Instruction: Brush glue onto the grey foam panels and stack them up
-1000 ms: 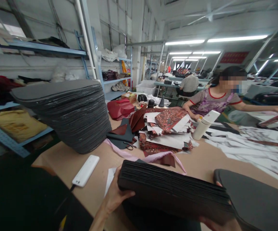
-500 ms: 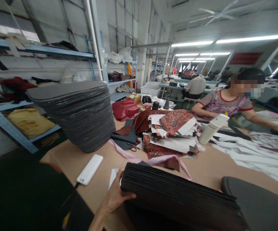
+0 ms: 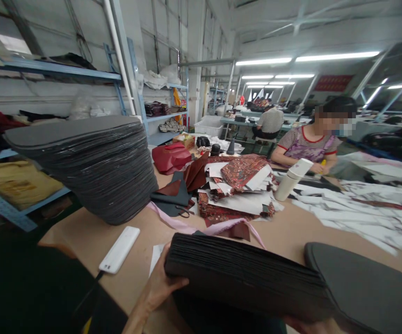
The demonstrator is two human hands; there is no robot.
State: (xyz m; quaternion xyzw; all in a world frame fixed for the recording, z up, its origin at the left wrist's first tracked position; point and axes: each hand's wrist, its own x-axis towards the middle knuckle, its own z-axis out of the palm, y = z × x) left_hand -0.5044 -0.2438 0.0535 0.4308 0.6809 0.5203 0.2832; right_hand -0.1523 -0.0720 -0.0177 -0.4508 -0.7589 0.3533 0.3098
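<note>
My left hand (image 3: 161,283) is closed on the left end of a stack of black sheets (image 3: 245,278), thumb on the near face and fingers behind. The stack stands on edge, tilted, at the bottom middle of the head view. Under its right end my right hand (image 3: 314,325) shows only in part, supporting the stack from below; most of its fingers are hidden. Beside it on the right lies a dark grey panel (image 3: 364,278) with a rounded edge. A tall pile of similar dark panels (image 3: 117,171) rises on the table's left.
A white phone (image 3: 120,249) with a cable lies near the table's left edge (image 3: 61,232). Beyond are scissors (image 3: 184,212), a pink strip (image 3: 173,221), patterned pieces (image 3: 244,174), a cream bottle (image 3: 293,180) and white strips (image 3: 357,204). A co-worker (image 3: 308,139) sits across the table.
The view has swung right, so the scene sits further left. My right hand now shows under the stack's right end. The co-worker's outstretched arm has drawn in.
</note>
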